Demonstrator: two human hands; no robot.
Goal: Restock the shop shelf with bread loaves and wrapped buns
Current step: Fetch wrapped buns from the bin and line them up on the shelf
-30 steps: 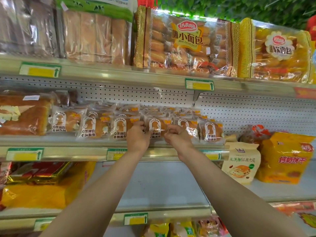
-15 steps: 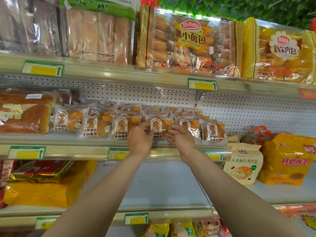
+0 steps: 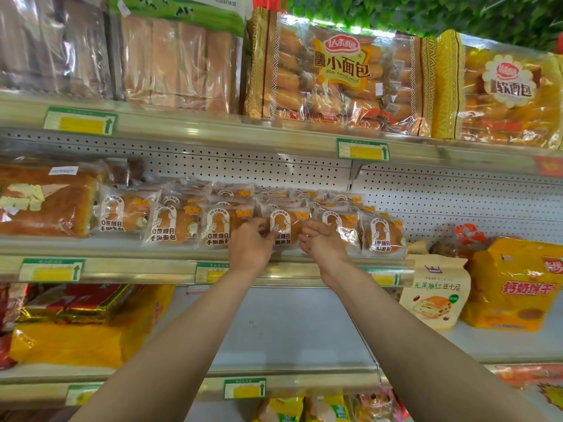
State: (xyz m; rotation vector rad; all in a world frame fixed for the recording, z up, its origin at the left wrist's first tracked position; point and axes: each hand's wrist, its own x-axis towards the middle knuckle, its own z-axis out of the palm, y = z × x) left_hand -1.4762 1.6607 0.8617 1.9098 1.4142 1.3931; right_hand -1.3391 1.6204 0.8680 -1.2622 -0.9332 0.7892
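Head view: both bare forearms reach up and forward from the bottom edge, converging on the front row of wrapped buns on the middle shelf [image 3: 152, 249].

The left hand [image 3: 251, 246] is seen back-up, wrist straight, its fingers curled onto the left edge of one bun [image 3: 285, 228] in the middle of the row, pinching the wrapper. The right hand [image 3: 321, 242] is turned with its thumb side up, the fingers bent inward at the bun's right edge and touching the wrapper; how firmly they grip cannot be told. The bun stands upright at the shelf's front, between the two hands, with like buns touching it on either side and more packed behind.

A large loaf [image 3: 42, 202] lies at the left end of the same shelf, just beside the buns. Bags of small breads [image 3: 332, 77] stand on the shelf above.
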